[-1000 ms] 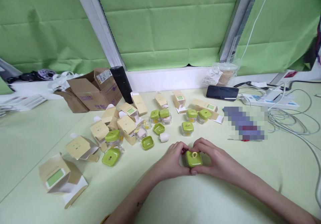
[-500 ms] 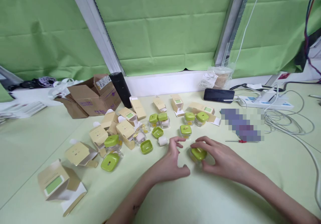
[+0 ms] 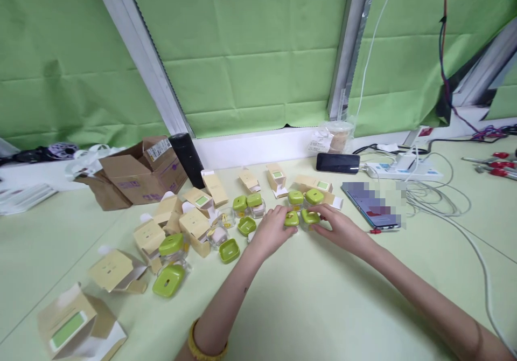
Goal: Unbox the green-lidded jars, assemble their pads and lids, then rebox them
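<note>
My left hand (image 3: 273, 226) is closed round a small square jar with a green lid (image 3: 291, 219), its thumb along the near side. Right beside it, my right hand (image 3: 334, 225) grips a second green-lidded jar (image 3: 310, 217) between thumb and fingers. Both jars sit on the table, a narrow gap between their lids. Just behind them stand two similar jars (image 3: 314, 196). Left of my left hand lie two loose green lids (image 3: 229, 250), turned hollow side up, and a clear jar with a whitish insert (image 3: 218, 235). A white piece is mostly hidden by my left wrist.
Opened small cartons (image 3: 113, 270) spread over the left side, among more green-lidded jars (image 3: 168, 280). A brown cardboard box (image 3: 141, 175) and a black cylinder (image 3: 186, 159) stand behind. At right are two phones (image 3: 337, 163), a power strip (image 3: 404, 171), and coiled cables (image 3: 434, 199).
My right hand has carried its jar away from me, up beside the other jar. My left hand, empty and spread before, has closed on that other jar. The view has shifted right.
</note>
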A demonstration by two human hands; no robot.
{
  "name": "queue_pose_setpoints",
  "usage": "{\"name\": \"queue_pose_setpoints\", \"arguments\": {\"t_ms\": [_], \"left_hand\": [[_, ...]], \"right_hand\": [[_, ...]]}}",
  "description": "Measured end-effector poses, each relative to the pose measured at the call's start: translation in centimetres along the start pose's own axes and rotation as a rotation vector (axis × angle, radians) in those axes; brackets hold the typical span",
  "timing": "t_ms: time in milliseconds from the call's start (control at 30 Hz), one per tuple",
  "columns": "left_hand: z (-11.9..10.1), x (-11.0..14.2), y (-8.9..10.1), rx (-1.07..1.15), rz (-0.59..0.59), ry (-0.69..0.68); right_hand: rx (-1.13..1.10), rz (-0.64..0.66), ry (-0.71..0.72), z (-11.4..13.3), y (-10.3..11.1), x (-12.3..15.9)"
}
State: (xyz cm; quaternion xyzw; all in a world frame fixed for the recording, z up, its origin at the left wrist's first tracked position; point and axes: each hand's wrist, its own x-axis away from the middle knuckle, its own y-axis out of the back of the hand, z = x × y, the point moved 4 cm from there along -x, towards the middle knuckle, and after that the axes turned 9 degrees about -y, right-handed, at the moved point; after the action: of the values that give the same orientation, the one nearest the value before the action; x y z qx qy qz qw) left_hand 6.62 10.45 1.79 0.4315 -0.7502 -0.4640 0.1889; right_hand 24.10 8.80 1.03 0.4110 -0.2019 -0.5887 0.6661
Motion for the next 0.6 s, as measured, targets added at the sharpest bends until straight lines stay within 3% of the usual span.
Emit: {"name": "queue_pose_setpoints", "arguments": {"t_ms": [267, 367, 500, 600], "left_hand": [[1.0, 0.5, 0.7, -0.163, -0.021, 0.058], [1.3, 0.5, 0.8, -0.197, -0.035, 0.078], [1.4, 0.4, 0.5, -0.211, -0.059, 0.087], [1.1, 0.6, 0.6, -0.210, -0.098, 0.090]], "right_hand": [[-0.069, -0.050, 0.104, 0.9, -2.9, -0.3], [-0.042, -0.086, 0.096, 0.3, -1.6, -0.9], [0.066, -0.185, -0.040, -1.5, 0.6, -2.5], [0.144, -0.196, -0.157, -2.4, 0.3, -3.6]]}}
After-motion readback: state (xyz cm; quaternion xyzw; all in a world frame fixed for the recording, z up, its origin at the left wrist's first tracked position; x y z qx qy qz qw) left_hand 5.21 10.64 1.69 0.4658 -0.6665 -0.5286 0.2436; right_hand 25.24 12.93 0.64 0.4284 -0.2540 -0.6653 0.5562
